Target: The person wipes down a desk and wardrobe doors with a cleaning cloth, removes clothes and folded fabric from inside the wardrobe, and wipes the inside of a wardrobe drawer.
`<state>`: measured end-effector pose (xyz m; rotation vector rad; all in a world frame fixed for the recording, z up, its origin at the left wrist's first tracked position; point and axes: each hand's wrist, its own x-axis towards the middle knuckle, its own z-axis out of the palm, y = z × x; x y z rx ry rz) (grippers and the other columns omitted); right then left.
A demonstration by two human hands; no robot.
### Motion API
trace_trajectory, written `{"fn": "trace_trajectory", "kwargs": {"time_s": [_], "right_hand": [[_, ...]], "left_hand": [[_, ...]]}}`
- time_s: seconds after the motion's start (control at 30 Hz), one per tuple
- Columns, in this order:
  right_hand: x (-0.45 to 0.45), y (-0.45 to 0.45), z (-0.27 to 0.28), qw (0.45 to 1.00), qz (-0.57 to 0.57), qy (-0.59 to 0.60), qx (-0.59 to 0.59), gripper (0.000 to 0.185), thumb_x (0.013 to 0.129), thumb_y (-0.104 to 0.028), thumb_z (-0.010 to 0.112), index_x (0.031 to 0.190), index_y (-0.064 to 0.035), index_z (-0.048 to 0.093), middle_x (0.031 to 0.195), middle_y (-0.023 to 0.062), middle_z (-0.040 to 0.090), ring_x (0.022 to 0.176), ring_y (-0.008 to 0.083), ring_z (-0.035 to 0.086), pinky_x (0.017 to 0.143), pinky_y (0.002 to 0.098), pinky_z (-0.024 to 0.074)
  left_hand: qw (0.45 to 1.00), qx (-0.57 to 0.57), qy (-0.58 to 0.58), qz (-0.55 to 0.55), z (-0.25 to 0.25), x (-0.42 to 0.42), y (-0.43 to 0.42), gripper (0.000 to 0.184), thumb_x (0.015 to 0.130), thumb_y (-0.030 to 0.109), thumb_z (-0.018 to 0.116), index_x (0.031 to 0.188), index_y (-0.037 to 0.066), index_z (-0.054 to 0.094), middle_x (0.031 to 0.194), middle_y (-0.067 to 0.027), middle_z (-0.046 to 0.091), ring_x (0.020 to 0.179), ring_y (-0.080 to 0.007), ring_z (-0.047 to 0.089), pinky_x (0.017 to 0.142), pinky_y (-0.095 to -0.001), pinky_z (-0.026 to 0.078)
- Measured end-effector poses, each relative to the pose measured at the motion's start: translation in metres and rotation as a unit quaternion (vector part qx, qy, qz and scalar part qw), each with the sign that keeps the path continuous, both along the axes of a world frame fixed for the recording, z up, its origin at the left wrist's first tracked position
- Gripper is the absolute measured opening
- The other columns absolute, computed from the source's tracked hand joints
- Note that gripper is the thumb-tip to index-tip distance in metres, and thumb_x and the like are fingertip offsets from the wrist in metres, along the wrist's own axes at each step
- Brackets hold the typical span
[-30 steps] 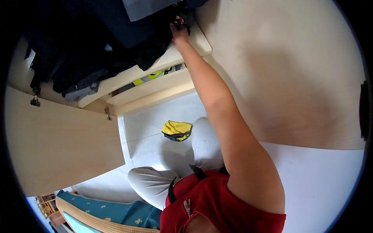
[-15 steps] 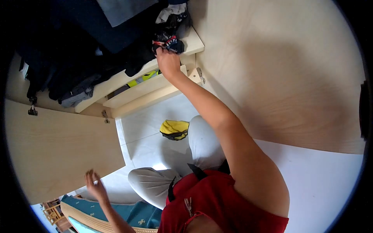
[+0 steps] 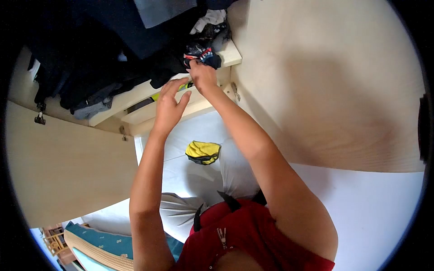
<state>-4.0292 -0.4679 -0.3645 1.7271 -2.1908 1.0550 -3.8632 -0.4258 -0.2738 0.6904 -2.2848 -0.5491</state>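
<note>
While the left hand (image 3: 170, 106) hangs open and empty near the shelf (image 3: 233, 55), the right hand (image 3: 203, 77) pinches a dark patterned cloth (image 3: 204, 52) at the shelf's front edge; a hard tug could drag down the dark clothes (image 3: 144, 67) heaped beside it.

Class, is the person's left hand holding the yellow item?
No, the yellow item lies on the floor, well apart from the left hand.
</note>
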Motion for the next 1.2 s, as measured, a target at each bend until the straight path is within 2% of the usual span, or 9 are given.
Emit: {"fn": "trace_trajectory", "kwargs": {"time_s": [0.23,0.4,0.47,0.57,0.67,0.77,1.03,1.07,1.2], "right_hand": [[0.026,0.046,-0.020,0.996,0.031,-0.082,0.014,0.017,0.085,-0.016,0.057,0.094,-0.0035,0.063,0.082,0.0160,0.067,0.067,0.0358,0.065,0.057,0.0463,0.0515],[0.029,0.063,-0.012,0.990,0.074,-0.110,-0.050,0.012,0.079,-0.010,0.064,0.087,-0.0014,0.064,0.085,0.0176,0.064,0.072,0.0354,0.063,0.062,0.0448,0.0505],[0.019,0.070,-0.003,0.979,0.053,-0.114,-0.161,0.012,0.076,-0.007,0.067,0.085,-0.0012,0.063,0.084,0.0159,0.061,0.074,0.0343,0.061,0.063,0.0428,0.0498],[0.001,0.069,0.028,0.967,-0.010,-0.082,-0.240,0.036,0.068,-0.016,0.076,0.098,-0.0063,0.059,0.107,0.0121,0.052,0.099,0.0320,0.054,0.084,0.0449,0.0442],[-0.020,0.053,0.033,0.962,0.034,-0.046,-0.266,0.050,0.072,-0.017,0.071,0.118,-0.0071,0.055,0.129,0.0171,0.044,0.117,0.0376,0.043,0.100,0.0486,0.0331],[-0.044,0.029,0.041,0.930,-0.006,-0.103,-0.352,0.053,0.078,-0.016,0.064,0.128,-0.0066,0.049,0.139,0.0243,0.036,0.127,0.0420,0.036,0.106,0.0517,0.0266],[-0.084,-0.014,0.056,0.972,-0.111,-0.207,-0.023,0.087,0.070,-0.055,0.069,0.143,-0.0190,0.039,0.137,0.0265,0.041,0.125,0.0451,0.043,0.101,0.0598,0.0334],[-0.087,-0.017,0.053,0.976,-0.128,-0.174,0.000,0.079,0.071,-0.048,0.071,0.140,-0.0251,0.043,0.129,0.0259,0.048,0.118,0.0440,0.049,0.096,0.0567,0.0393],[-0.081,-0.002,0.040,0.979,-0.090,-0.181,-0.014,0.065,0.070,-0.036,0.073,0.129,-0.0168,0.054,0.119,0.0231,0.055,0.107,0.0399,0.058,0.088,0.0481,0.0477]], "left_hand": [[0.995,0.015,0.026,0.096,-0.033,-0.040,-0.041,0.057,0.081,0.025,0.070,0.131,0.006,0.052,0.123,-0.0241,0.055,0.112,-0.0409,0.053,0.096,-0.0435,0.043],[0.976,0.015,-0.109,0.185,-0.040,-0.070,-0.058,0.090,0.067,0.043,0.080,0.143,0.014,0.042,0.140,-0.0338,0.033,0.125,-0.0459,0.043,0.103,-0.0451,0.039],[0.975,0.022,-0.099,0.198,-0.045,-0.072,-0.068,0.088,0.067,0.041,0.080,0.143,0.015,0.042,0.138,-0.0338,0.034,0.125,-0.0459,0.043,0.103,-0.0437,0.040],[0.972,0.060,-0.052,0.223,-0.047,-0.073,-0.073,0.077,0.068,0.035,0.080,0.136,0.013,0.051,0.136,-0.0284,0.041,0.123,-0.0428,0.046,0.102,-0.0409,0.041],[0.967,0.108,0.029,0.228,-0.048,-0.067,-0.076,0.063,0.069,0.033,0.080,0.124,0.009,0.061,0.134,-0.0221,0.046,0.120,-0.0395,0.049,0.101,-0.0412,0.042],[0.977,-0.005,-0.021,0.213,-0.059,-0.056,-0.080,0.058,0.070,0.033,0.081,0.120,0.010,0.062,0.131,-0.0232,0.047,0.117,-0.0393,0.052,0.099,-0.0410,0.044],[0.989,0.035,-0.034,0.138,-0.061,-0.037,-0.084,0.045,0.073,0.021,0.079,0.110,0.004,0.062,0.133,-0.0225,0.047,0.096,-0.0296,0.063,0.084,-0.0363,0.051],[0.988,0.078,-0.011,0.134,-0.060,-0.036,-0.082,0.044,0.073,0.019,0.079,0.110,0.004,0.061,0.133,-0.0213,0.048,0.093,-0.0281,0.063,0.082,-0.0357,0.051],[0.923,0.330,0.188,0.063,-0.066,-0.017,-0.075,0.042,0.076,0.014,0.076,0.113,0.005,0.059,0.118,-0.0120,0.059,0.080,-0.0157,0.062,0.069,-0.0298,0.052]]}}
